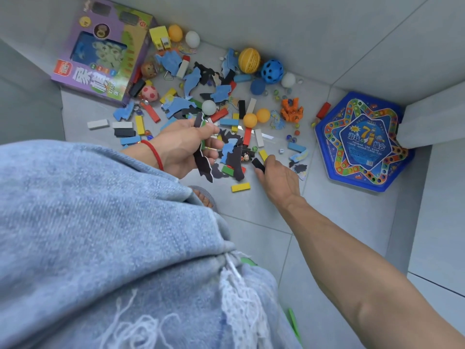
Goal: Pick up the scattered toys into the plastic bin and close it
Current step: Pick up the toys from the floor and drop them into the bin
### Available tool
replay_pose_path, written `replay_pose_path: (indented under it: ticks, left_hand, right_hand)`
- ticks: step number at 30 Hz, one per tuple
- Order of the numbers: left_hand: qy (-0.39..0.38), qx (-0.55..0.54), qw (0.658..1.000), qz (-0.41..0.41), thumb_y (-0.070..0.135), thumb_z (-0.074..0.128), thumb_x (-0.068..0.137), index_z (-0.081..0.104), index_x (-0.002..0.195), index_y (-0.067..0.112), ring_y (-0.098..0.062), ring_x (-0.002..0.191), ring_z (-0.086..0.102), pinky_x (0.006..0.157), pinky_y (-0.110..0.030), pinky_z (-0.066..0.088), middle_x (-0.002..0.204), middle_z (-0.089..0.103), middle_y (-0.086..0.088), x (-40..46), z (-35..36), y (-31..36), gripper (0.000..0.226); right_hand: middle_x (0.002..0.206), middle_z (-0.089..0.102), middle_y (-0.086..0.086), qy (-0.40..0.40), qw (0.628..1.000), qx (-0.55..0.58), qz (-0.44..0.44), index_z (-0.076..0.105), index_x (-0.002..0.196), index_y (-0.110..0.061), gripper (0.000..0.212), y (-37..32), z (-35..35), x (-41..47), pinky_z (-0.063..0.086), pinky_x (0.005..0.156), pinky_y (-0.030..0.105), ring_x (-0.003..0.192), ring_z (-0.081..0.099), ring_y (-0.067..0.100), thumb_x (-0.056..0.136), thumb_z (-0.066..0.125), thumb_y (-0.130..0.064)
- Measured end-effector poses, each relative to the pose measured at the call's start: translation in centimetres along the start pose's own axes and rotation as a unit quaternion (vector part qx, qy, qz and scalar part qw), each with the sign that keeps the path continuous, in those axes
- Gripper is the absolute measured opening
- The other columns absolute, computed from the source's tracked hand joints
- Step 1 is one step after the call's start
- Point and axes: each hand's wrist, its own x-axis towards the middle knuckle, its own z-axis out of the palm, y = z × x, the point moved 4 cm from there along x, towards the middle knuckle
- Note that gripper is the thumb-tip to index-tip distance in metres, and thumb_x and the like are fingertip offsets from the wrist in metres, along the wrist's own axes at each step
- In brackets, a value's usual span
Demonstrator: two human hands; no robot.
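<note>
A: What is each hand doing?

B: The left hand (187, 147), with a red string (154, 154) round its wrist, has its fingers curled round a bundle of flat dark puzzle pieces (202, 157), held above the floor (251, 215). The right hand (278, 178) reaches down to the floor and pinches a small black block (258, 164) between thumb and fingertips.

A: And where are the toys?

B: Scattered across the grey tiled floor in a corner, ahead of both hands. Blue and black puzzle pieces lie mixed with coloured blocks; one yellow block (240, 187) lies just left of the right hand. Two orange balls (256, 117) sit side by side near the middle of the heap, with a white ball (208, 107) to their left. Farther back, near the wall, are a yellow ribbed ball (249, 60) and a blue holed ball (272, 71), touching or nearly so. An orange toy figure (292, 110) stands right of the orange balls.

A: Anything bigger?

B: A purple game box (105, 51) lies at the far left, and a blue hexagonal game board (364, 142) lies at the right, against the wall's corner.

A: The plastic bin?

B: I cannot see it from here. Light blue jeans (100, 235) fill the lower left of the view.
</note>
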Motion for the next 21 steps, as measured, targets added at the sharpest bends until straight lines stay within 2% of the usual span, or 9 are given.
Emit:
replay_pose_path:
  ticks: [7, 12, 16, 19, 21]
  left_hand:
    - [0.014, -0.002, 1.0, -0.002, 0.021, 0.051, 0.104, 0.056, 0.124, 0.001, -0.019, 0.056, 0.054, 0.052, -0.03, 0.049, 0.079, 0.062, -0.011, 0.0, -0.9, -0.2, 0.028]
    - [0.018, -0.011, 1.0, -0.006, 0.02, 0.051, 0.104, 0.055, 0.128, -0.001, -0.02, 0.054, 0.055, 0.051, -0.03, 0.048, 0.078, 0.063, -0.012, -0.2, -1.1, -0.3, 0.032]
    - [0.039, -0.039, 0.998, -0.01, 0.022, 0.052, 0.104, 0.059, 0.119, 0.002, -0.021, 0.056, 0.055, 0.053, -0.031, 0.048, 0.082, 0.064, -0.013, -0.8, -2.1, -0.8, 0.026]
    - [0.053, -0.044, 0.998, -0.008, 0.022, 0.056, 0.102, 0.061, 0.109, 0.007, -0.022, 0.056, 0.057, 0.056, -0.033, 0.049, 0.081, 0.066, -0.013, -1.3, -3.3, -1.2, 0.017]
    - [0.064, -0.05, 0.997, -0.007, 0.021, 0.057, 0.101, 0.061, 0.108, 0.007, -0.023, 0.057, 0.058, 0.057, -0.034, 0.049, 0.081, 0.067, -0.014, -1.5, -4.0, -1.7, 0.015]
  right_hand:
    - [0.109, 0.06, 0.019, -0.035, 0.999, -0.034, -0.014, 0.043, 0.123, -0.004, 0.026, -0.7, 2.0, 1.3, 0.039, 0.065, 0.042, 0.095, 0.061, 0.041, 0.107, 0.036, -0.023]
    - [0.11, 0.053, 0.016, -0.023, 0.999, -0.032, 0.006, 0.043, 0.122, -0.005, 0.018, -0.5, 3.1, -1.1, 0.035, 0.061, 0.038, 0.089, 0.057, 0.034, 0.107, 0.036, -0.014]
    - [0.108, 0.049, 0.015, -0.019, 0.999, -0.015, 0.045, 0.042, 0.118, -0.006, 0.016, -0.3, 4.1, -3.4, 0.035, 0.059, 0.036, 0.084, 0.055, 0.03, 0.104, 0.037, -0.005]
    - [0.11, 0.048, 0.015, -0.02, 0.996, 0.043, 0.079, 0.042, 0.117, -0.004, 0.015, -0.5, 4.3, -3.5, 0.036, 0.063, 0.035, 0.085, 0.056, 0.031, 0.103, 0.037, -0.003]
    - [0.109, 0.05, 0.015, -0.018, 0.974, 0.168, 0.151, 0.043, 0.116, -0.003, 0.017, -0.3, 3.7, -3.1, 0.04, 0.067, 0.038, 0.087, 0.057, 0.033, 0.105, 0.032, -0.01]
